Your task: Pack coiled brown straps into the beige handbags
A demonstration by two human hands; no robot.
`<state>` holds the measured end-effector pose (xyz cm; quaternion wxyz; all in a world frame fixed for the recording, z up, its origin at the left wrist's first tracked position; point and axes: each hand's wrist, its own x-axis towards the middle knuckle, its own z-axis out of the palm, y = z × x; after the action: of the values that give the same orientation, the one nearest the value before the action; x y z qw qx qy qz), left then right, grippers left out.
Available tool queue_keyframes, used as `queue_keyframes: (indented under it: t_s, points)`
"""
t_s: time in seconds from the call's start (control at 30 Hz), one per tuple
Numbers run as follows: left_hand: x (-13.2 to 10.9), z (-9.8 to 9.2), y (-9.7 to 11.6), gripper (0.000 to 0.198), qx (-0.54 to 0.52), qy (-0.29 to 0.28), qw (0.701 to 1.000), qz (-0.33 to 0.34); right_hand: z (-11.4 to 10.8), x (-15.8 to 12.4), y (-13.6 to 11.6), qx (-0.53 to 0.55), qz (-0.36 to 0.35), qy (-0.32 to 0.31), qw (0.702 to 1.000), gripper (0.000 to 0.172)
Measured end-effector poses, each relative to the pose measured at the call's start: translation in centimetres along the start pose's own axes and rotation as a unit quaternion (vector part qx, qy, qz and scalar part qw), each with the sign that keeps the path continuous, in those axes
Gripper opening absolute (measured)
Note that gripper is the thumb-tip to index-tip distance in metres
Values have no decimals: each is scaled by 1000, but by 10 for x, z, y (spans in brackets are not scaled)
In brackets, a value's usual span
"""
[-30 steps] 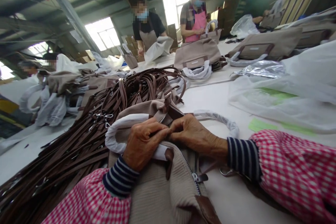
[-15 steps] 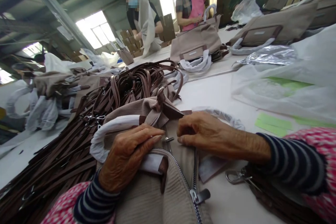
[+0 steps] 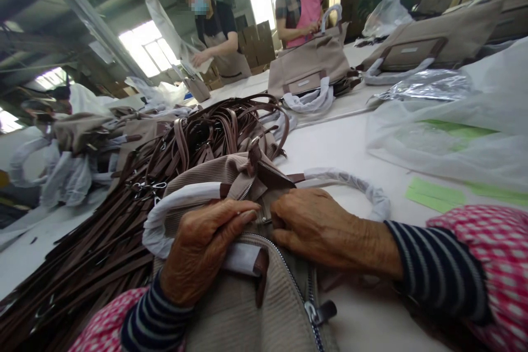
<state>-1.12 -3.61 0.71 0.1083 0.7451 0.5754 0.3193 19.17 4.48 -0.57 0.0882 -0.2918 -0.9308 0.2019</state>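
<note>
On the white tabletop [image 3: 350, 143], a beige ribbed handbag [image 3: 243, 324] lies beside a heap of brown straps [image 3: 94, 236]. The left hand [image 3: 202, 250] and right hand [image 3: 325, 228] rest on it, fingers [image 3: 247, 217] loosely curled, grip unclear, by the zipper [image 3: 284, 269]; a hasty tug could jam its slider [image 3: 317, 311].

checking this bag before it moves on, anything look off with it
Yes, the zip on the ribbed taupe bag looks odd. Between the left hand and right hand, it appears to gape open above the low slider, and the brown zip end is folded up instead of lying flat.
</note>
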Motion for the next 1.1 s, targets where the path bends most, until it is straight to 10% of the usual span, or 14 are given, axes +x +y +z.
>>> queue_keyframes:
  t_s: [1.1]
  points:
    - [3, -13, 4, 25, -50, -120, 991, -35, -5, 2, 6, 130, 18, 24, 991, 14]
